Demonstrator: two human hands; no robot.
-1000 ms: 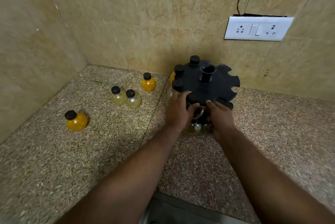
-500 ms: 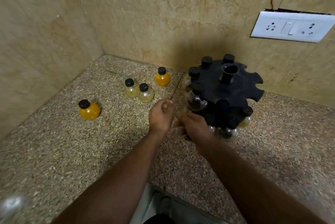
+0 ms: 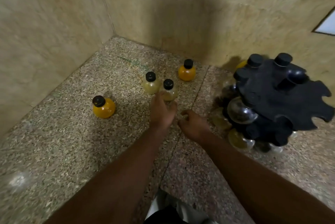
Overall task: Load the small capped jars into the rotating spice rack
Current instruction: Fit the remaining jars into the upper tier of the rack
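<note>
Centrally, the left hand (image 3: 162,110) reaches the pale jar (image 3: 169,90), fingers spread, touching it. Right hand (image 3: 194,126) hangs loosely curled, empty, beside the black rack (image 3: 282,97) at frame right.

Speckled granite counter (image 3: 54,151) with a seam line (image 3: 197,95) running front to back. Beige marble-look wall tiles (image 3: 163,6) meet in a corner at back left. White switch plate (image 3: 326,26) on the wall, cropped at far right edge. Faint green streak (image 3: 132,62) on counter near the corner.
</note>
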